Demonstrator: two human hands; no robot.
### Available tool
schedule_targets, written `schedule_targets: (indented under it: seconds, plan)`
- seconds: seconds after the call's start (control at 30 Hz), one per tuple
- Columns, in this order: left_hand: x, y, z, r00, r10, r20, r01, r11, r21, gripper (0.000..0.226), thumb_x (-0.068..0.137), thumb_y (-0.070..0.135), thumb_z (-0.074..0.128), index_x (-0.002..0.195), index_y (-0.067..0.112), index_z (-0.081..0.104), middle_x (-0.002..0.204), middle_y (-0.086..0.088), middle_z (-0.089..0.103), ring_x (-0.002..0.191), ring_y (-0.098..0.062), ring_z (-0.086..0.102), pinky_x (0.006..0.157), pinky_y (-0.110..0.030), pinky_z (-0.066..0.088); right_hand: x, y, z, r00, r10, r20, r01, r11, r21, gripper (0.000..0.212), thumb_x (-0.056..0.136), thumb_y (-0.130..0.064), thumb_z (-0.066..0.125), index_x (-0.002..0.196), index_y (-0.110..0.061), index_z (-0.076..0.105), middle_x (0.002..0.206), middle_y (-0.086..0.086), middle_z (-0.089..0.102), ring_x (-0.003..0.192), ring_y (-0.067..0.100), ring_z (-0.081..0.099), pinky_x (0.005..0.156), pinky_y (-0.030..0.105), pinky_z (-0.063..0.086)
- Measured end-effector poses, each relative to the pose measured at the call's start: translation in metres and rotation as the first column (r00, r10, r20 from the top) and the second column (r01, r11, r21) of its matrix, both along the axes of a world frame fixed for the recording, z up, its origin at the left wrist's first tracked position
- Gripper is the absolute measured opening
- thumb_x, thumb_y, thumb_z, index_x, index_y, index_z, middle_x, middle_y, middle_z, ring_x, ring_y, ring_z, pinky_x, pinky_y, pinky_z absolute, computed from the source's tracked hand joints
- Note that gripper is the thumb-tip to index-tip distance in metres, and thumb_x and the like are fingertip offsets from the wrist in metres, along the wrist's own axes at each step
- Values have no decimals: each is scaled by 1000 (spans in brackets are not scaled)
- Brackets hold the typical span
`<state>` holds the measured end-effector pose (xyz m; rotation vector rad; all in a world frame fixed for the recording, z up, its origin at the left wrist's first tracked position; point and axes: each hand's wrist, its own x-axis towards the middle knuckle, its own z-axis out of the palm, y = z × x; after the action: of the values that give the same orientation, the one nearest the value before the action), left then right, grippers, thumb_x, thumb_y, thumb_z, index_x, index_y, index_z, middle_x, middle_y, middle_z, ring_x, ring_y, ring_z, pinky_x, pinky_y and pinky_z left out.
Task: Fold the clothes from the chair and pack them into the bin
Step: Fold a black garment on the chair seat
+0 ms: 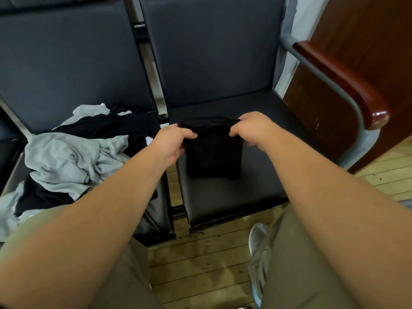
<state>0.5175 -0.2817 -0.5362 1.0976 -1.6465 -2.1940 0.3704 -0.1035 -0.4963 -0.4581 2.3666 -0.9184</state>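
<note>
The black folded cloth garment (214, 157) lay as a narrow rectangle on the black padded chair seat (256, 188). Its long axis ran from 12 o'clock to 6 o'clock, away from the person. Both hands were at its far end. The left hand (174, 142) gripped the 10 o'clock corner and the right hand (252, 130) the 2 o'clock corner. The fingers (235, 131) of each were curled and clamped on the bunched top edge, with the thumbs turned inward toward each other. That edge looked raised off the seat. Whether the near end at 6 o'clock rested flat on the seat could not be told, since black cloth against black padding hid the line.

The hands sat level with each other, neither clearly nearer the cloth. So the next move probably depended on that far-to-near axis: either bringing the held edge toward 6 o'clock for another fold, or lifting the bundle whole.

A heap of loose grey and black clothes (71, 157) lay on the neighbouring seat at 9 o'clock, just beside the left forearm and unfolded. No bin was in view, so which way the garment must travel could not be judged.
</note>
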Motion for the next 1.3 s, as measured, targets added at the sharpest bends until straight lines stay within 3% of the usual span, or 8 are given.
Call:
schedule_targets:
  seconds: [0.17,0.27,0.37,0.43,0.6,0.9,1.13,1.3]
  plan:
    - [5,34,52,979,-140,-151,123,986,-112,45,91,-6,71,131,14,69,123,-1,78,119,-21,72,101,-39,59,18,47,48,991,-130,-32,120,972,-203,49,85,-25,77,132,-21,64,119,2,66,108,24,64,97,42,57]
    - [4,58,87,951,-257,-175,221,954,-202,40,93,0,72,131,15,70,124,1,77,121,-19,71,104,-41,56,29,82,72,972,-223,-70,186,919,-347,23,91,-25,72,110,-17,62,97,-4,63,86,12,59,73,31,47]
    - [-6,89,113,927,-317,-203,255,925,-281,35,95,3,72,128,15,72,123,1,78,118,-17,72,104,-42,57,45,119,87,929,-365,-56,303,841,-449,20,91,-29,69,109,-21,63,103,-1,69,93,17,65,80,38,52]
    - [-16,114,124,918,-348,-190,269,898,-347,33,94,5,72,126,16,74,120,2,79,115,-16,74,103,-43,58,54,142,88,885,-462,-55,375,779,-502,17,92,-29,67,108,-25,62,102,-2,69,93,17,67,79,41,53]
    - [-40,186,131,890,-436,-134,351,842,-410,31,92,6,74,121,16,75,112,2,81,106,-15,76,102,-41,59,77,202,73,742,-670,-19,514,587,-626,15,99,-23,61,111,-28,56,88,-9,64,70,6,58,54,20,45]
    - [-101,333,120,761,-649,-3,584,686,-434,28,90,5,73,113,21,73,107,-1,79,101,-19,75,86,-34,61,74,321,44,439,-872,217,736,210,-644,26,93,-21,55,117,-31,56,104,-3,69,89,16,67,69,32,51]
    - [-166,461,71,623,-739,257,723,419,-549,33,89,9,69,118,24,73,109,-7,74,98,-28,71,82,-37,61,58,421,-11,155,-939,307,824,-48,-564,27,98,-22,55,125,-25,55,105,-8,65,91,9,65,67,20,42]
    - [-189,528,18,508,-711,486,745,79,-663,42,97,6,55,132,25,68,119,-6,69,87,-20,62,58,-25,42,50,473,-67,85,-977,197,893,-13,-450,23,102,-33,59,122,-26,69,102,-10,69,95,13,66,82,36,52]
